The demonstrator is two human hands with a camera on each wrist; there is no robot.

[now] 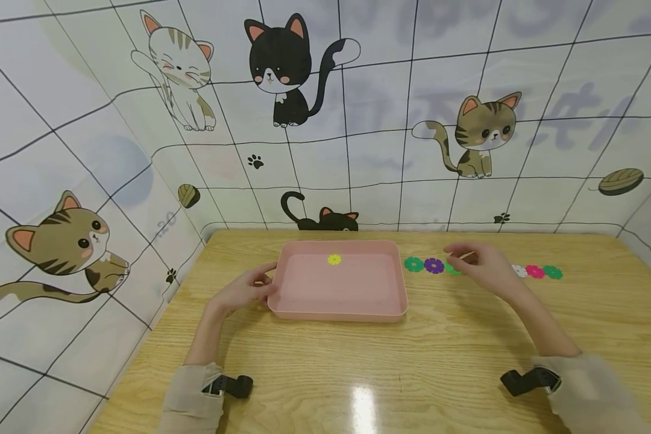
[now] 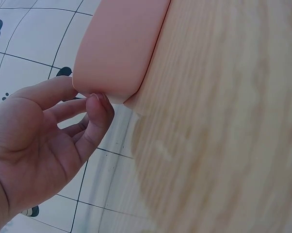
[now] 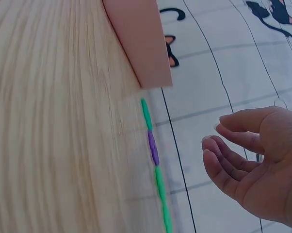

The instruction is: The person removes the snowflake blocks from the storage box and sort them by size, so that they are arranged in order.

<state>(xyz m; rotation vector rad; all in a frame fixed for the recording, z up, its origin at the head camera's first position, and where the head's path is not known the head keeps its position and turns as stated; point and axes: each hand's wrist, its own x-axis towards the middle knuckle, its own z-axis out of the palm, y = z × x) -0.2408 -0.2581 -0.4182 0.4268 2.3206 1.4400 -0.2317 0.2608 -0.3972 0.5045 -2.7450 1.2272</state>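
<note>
A shallow pink tray (image 1: 336, 317) stands on the wooden table, with a yellow flower-shaped disc (image 1: 334, 259) lying inside near its back wall. My left hand (image 1: 248, 290) touches the outside of the tray's left end, its thumb (image 2: 100, 114) near the corner. To the right of the tray runs a row of flower discs: teal (image 1: 414, 264), purple (image 1: 434, 266), green (image 1: 452, 269), then white (image 1: 519, 271), pink (image 1: 534, 272) and another teal disc (image 1: 553, 272). Over this row hovers my right hand (image 1: 483, 268), fingers loosely bent, holding nothing; it hides the row's middle.
Behind the table (image 1: 314, 367) rises a white gridded wall covering (image 1: 380, 157) with cartoon cats, which also runs along the left side. Black camera mounts (image 1: 237, 386) sit on both wrists, over beige sleeves.
</note>
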